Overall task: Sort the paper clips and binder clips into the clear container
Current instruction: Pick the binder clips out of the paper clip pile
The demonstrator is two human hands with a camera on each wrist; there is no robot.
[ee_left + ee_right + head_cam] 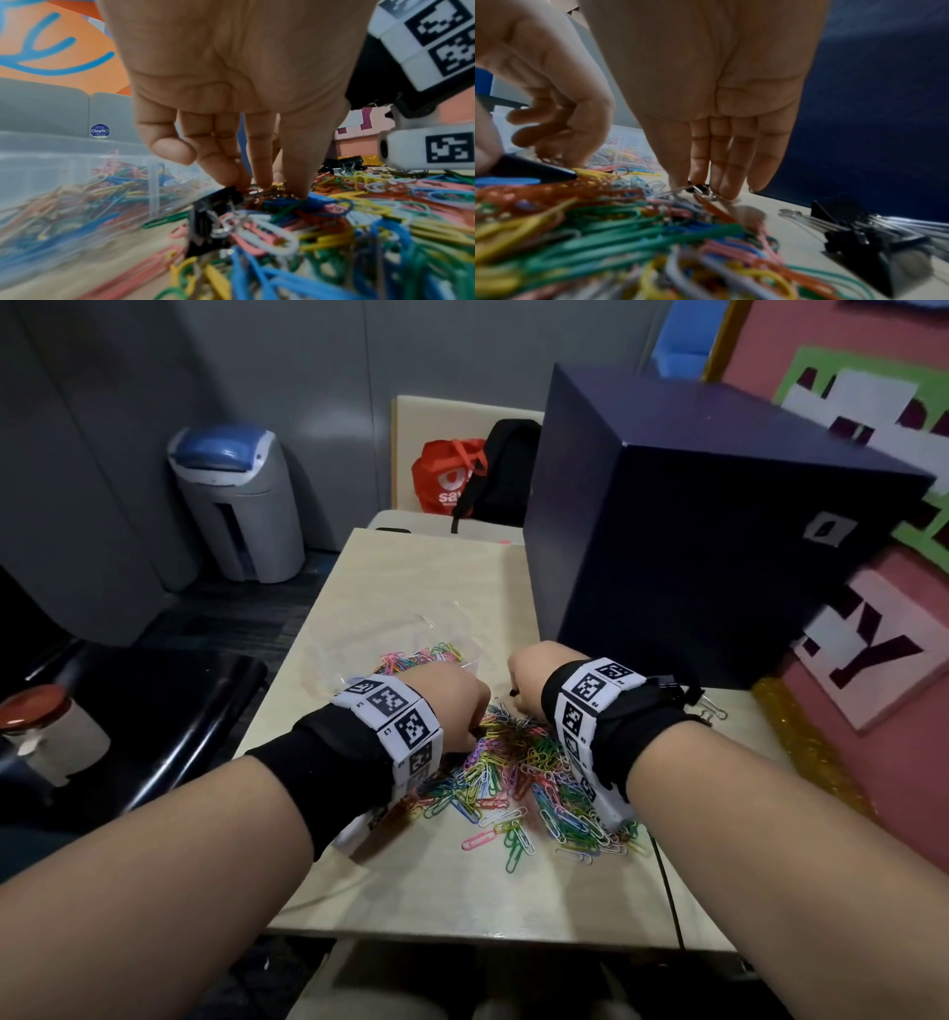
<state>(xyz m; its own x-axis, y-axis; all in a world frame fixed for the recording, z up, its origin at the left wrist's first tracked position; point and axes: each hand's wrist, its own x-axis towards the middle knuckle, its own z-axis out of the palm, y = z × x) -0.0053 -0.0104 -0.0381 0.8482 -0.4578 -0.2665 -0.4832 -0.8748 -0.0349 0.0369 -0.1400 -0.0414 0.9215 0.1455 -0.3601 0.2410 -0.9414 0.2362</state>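
**Picking through the clip pile, both hands down**

Standing far left of the fingers, on the floor, are a grey bin with a blue lid [239,500] and a white tub with a red lid [38,726]; neither is near the work. Closer in, the clear container [77,162] sits on the table [411,891] just left of and beyond the left fingertips, its compartments already holding coloured paper clips behind a see-through wall that comes close to the pile.

The left hand [452,706] points its fingers [259,154] down into the heap of paper clips [529,778], thumb and fingertips closed together on a tangle of clips. A black binder clip [213,215] lies just below and to the left of those fingertips, hung up in white and pink clips; whether the fingers actually touch it cannot be told.

Right of that, the right hand [534,675] reaches down at the far edge of the heap, its fingertips [729,182] pinching a small black binder clip [699,187] by its wire handles, just above the tabletop. The loose clips crowd right up to both sets of fingertips.

Further right, a cluster of larger binder clips [859,229] lies on bare table, beside the right wrist. Immediately beyond the right fingers stands a big dark blue box [708,516], walling off that side. A red bag [447,474] and a black backpack [508,464] sit well beyond it.
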